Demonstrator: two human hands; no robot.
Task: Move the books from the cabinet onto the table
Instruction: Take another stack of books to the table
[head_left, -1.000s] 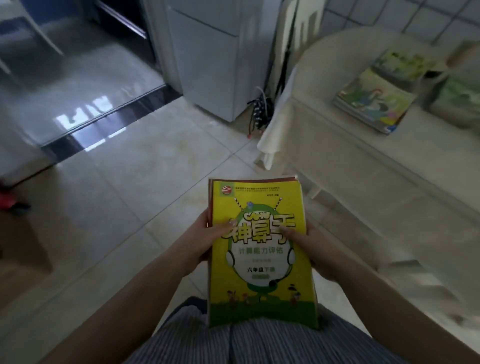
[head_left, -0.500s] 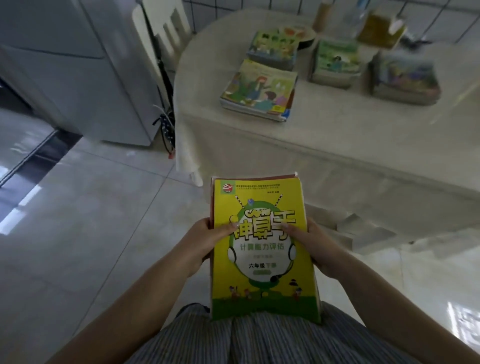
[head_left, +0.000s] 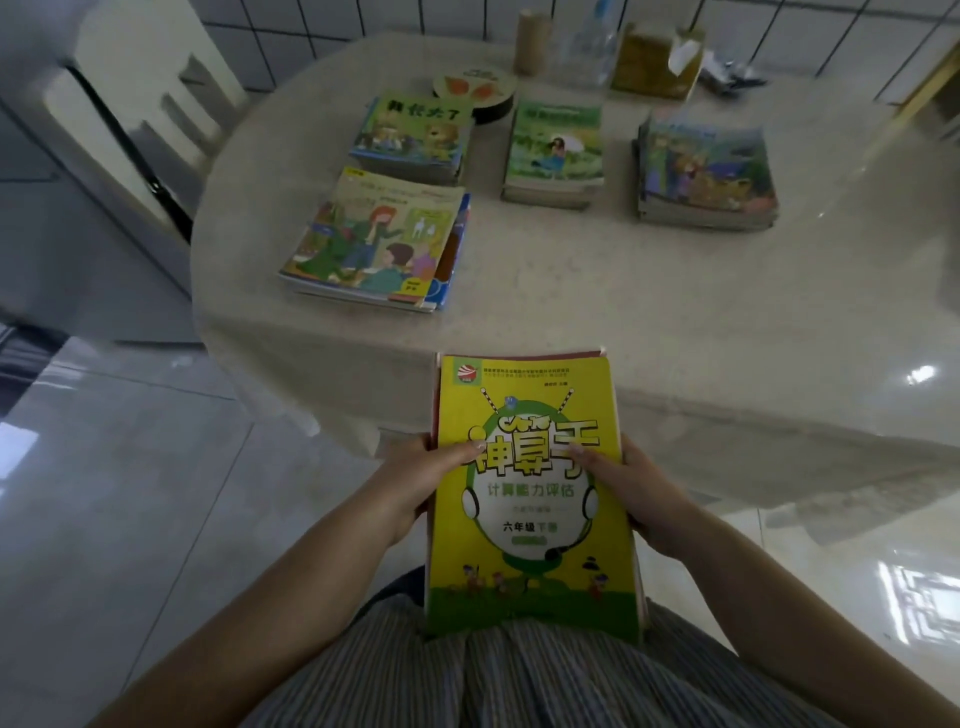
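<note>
The view has swung round and the table (head_left: 597, 291) now sits square ahead with four piles already on it, while the left hand (head_left: 415, 483) and right hand (head_left: 639, 493) both grip the yellow stack (head_left: 530, 493) at the belly, nearly there for set-down.

Single head-worn wide-angle view, looking forward and down, hands close below, table (head_left: 597, 312) just ahead

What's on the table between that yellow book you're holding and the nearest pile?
Nothing: in the head view only bare tablecloth lies between the yellow book and the nearest pile.
</note>
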